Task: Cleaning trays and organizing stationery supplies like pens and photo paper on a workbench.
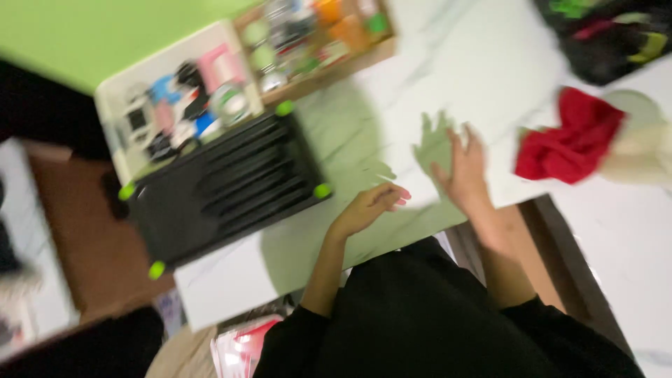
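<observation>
the picture is blurred by motion, so fine detail is lost. the left hand (367, 208) lies on the white marbled desk (483, 63) near its front edge, fingers loosely curled and released, holding nothing; the fingertips (400, 197) seem to touch the desk top. the right hand (463, 170) is raised just above the desk beside it, fingers (467, 140) spread open and straight, grasping nothing; whether it touches the surface cannot be told. the two hands are near each other, not touching

to the right of the right hand, near the desk's right edge, one red cloth (570, 143) lies bunched, touching a pale round object (640, 140) whose kind is unclear. left of the left hand, one black ribbed tray (224, 189) with four green corner knobs sits at the desk's left edge; it looks empty, though blur hides much. behind it stands one white open box (115, 98) packed with small mixed items, and beside that one wooden box (329, 73) also full of small items; neither count can be made out. a dark bag (602, 49) with bright straps rests at the far right corner
</observation>
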